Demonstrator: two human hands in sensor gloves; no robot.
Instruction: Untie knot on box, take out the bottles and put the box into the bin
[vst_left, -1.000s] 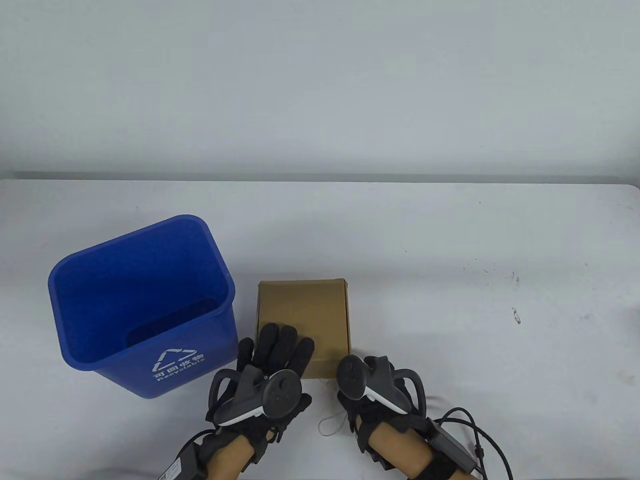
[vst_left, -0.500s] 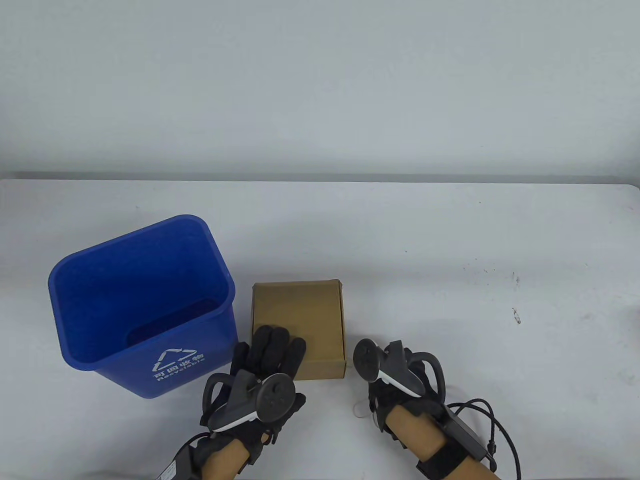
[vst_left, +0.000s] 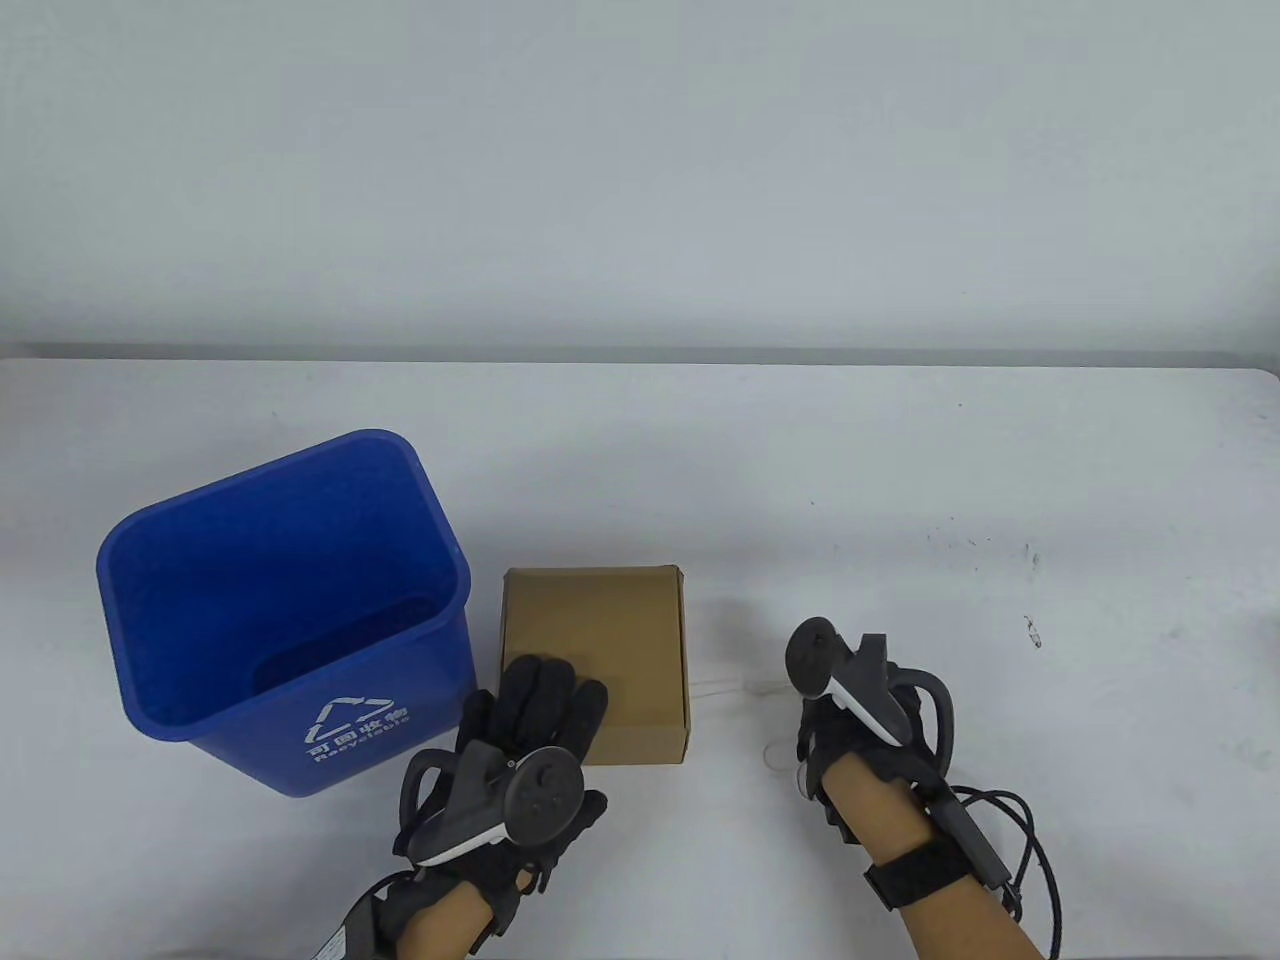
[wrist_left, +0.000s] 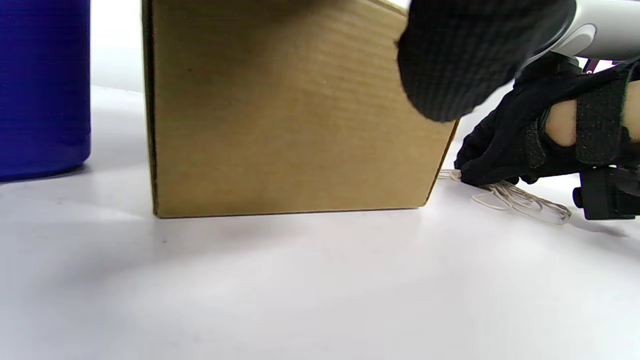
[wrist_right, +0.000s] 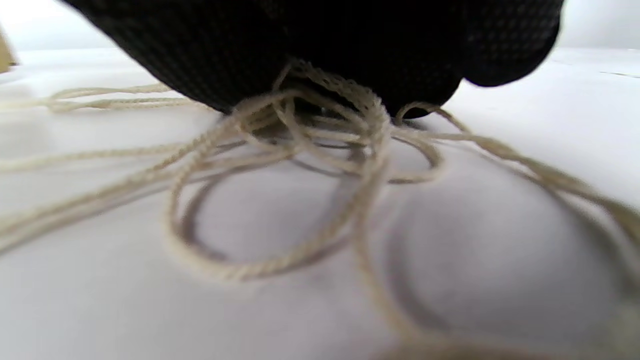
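White worktop (vst_left: 800, 480) stretches wide, a few dark specks on its right side. Biggest thing on it: the blue bin (vst_left: 285, 610), upright at the left, mouth open, white recycling mark and lettering on its near wall. Just beside it, to its right, sits the brown cardboard box (vst_left: 593, 625), lid closed, flat on the worktop; in the left wrist view its plain corrugated side (wrist_left: 285, 115) fills the frame, with the bin's blue wall (wrist_left: 42, 90) apart from it at the left edge.

Left hand (vst_left: 530, 725) lies on the near part of the box top, fingers straight and flat against the cardboard, pressing down and gripping nothing, tracker on its back. A gloved fingertip (wrist_left: 465, 55) hangs in at the top of the left wrist view.

Right hand (vst_left: 850, 740) is out to the right of the box, down at the worktop, clear of the cardboard. It grasps the pale string (vst_left: 735, 690), which runs in thin strands from the box's right side across the worktop to the fingers. Right wrist view shows it close: loose loops of string (wrist_right: 310, 200) spill on the worktop from under the black glove (wrist_right: 320, 45), gathered where the fingers close on them. From the left wrist view, the right hand (wrist_left: 505, 150) rests low with the string (wrist_left: 520, 200) bunched beneath it.
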